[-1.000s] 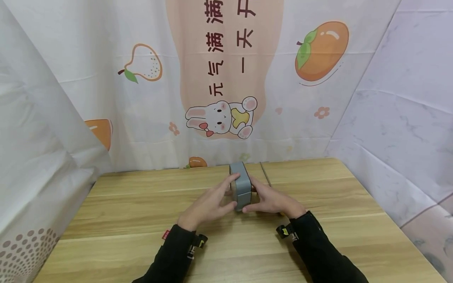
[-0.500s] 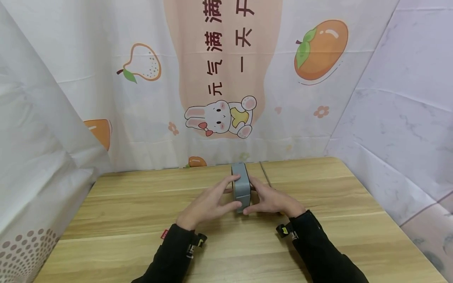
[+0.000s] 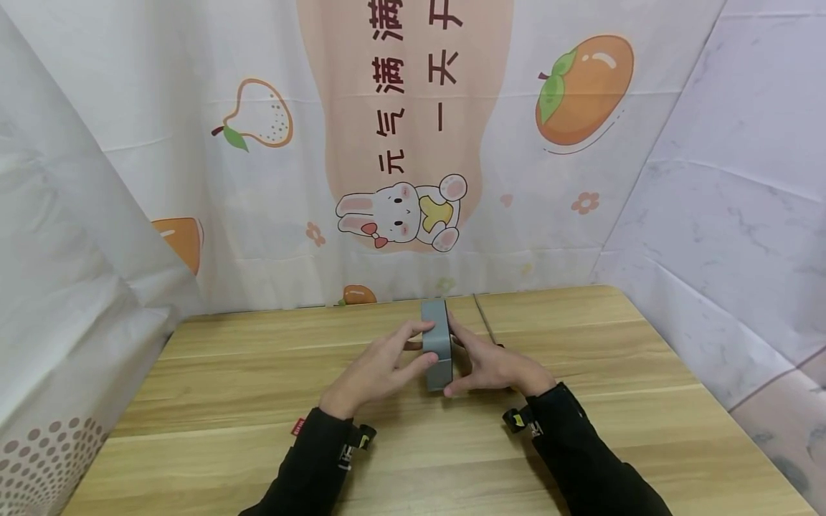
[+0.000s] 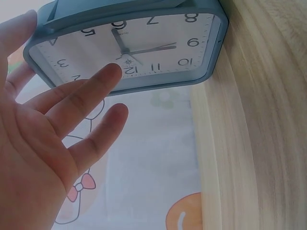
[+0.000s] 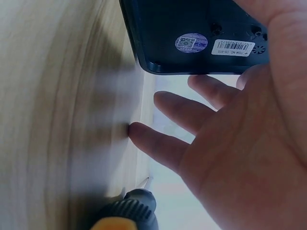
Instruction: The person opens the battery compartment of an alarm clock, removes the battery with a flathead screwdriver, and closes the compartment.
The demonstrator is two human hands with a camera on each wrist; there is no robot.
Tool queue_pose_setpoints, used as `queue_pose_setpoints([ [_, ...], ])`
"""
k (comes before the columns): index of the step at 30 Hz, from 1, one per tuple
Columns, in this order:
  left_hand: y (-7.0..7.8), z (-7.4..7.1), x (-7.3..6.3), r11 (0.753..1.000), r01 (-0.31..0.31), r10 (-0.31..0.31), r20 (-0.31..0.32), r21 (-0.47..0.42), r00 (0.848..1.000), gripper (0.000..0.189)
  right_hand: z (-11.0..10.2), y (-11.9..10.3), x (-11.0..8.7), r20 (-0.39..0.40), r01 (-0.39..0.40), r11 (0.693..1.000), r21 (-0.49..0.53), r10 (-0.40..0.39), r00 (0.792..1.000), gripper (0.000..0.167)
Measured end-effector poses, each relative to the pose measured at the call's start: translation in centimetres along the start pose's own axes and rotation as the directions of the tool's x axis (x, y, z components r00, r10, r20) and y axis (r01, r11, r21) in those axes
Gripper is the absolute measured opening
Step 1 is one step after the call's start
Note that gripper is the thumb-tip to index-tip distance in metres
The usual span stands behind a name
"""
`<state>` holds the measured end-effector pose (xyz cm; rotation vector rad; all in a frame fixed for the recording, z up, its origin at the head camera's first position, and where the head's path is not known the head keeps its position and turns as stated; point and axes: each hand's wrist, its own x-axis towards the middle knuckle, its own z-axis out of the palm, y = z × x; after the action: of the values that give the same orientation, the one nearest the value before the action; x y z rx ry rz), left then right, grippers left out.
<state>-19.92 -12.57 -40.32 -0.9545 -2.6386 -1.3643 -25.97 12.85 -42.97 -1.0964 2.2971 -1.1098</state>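
A grey-blue alarm clock (image 3: 437, 337) is held between both hands near the far middle of the table. Its white face (image 4: 144, 45) points left, with the 9 side lowest, so it is turned on its side. My left hand (image 3: 377, 373) holds it with thumb and index finger on the near and upper edges; other fingers spread in front of the face. My right hand (image 3: 493, 362) holds it from the right, thumb at the near lower edge. In the right wrist view, the black back (image 5: 192, 28) carries a barcode label. Whether the clock touches the table cannot be told.
A screwdriver with a yellow and black handle (image 5: 129, 213) lies on the wooden table (image 3: 213, 401) right of the clock; my right hand mostly hides its handle in the head view. Printed curtain (image 3: 271, 201) hangs behind the table, and plain sheets flank both sides.
The clock has turned slightly between the hands, and its near end has come a little closer to me. The left thumb now lies further over its near edge. Both arms are nearly still.
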Motion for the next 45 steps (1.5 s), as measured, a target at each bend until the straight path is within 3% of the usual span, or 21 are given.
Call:
queue_pose_setpoints([
  [16, -0.1, -0.6, -0.1, 0.999, 0.034, -0.034, -0.024, -0.012, 0.999, 0.048, 0.1, -0.2, 0.2, -0.023, 0.022, 0.999, -0.045, -0.023, 0.999, 0.133],
  [24, -0.4, -1.2, -0.3, 0.996, 0.083, -0.082, -0.041, 0.013, 0.996, 0.046, -0.2, -0.6, -0.6, -0.061, -0.104, 0.991, -0.085, 0.099, 0.993, 0.126],
  [27, -0.5, -1.4, -0.4, 0.996, 0.089, -0.088, -0.050, 0.030, 0.995, 0.046, -0.3, -0.7, -0.7, -0.072, -0.115, 0.987, -0.109, 0.108, 0.992, 0.123],
  [39, -1.3, -1.3, -0.4, 0.995, 0.100, -0.099, -0.040, 0.027, 0.994, 0.060, -0.5, -0.3, -0.5, -0.074, -0.107, 0.986, -0.126, 0.099, 0.992, 0.118],
  [45, -1.4, -1.4, -0.4, 0.988, 0.108, -0.105, -0.027, 0.110, 0.994, 0.061, -0.6, -0.3, -0.6, -0.084, -0.091, 0.988, -0.122, 0.081, 0.993, 0.111],
])
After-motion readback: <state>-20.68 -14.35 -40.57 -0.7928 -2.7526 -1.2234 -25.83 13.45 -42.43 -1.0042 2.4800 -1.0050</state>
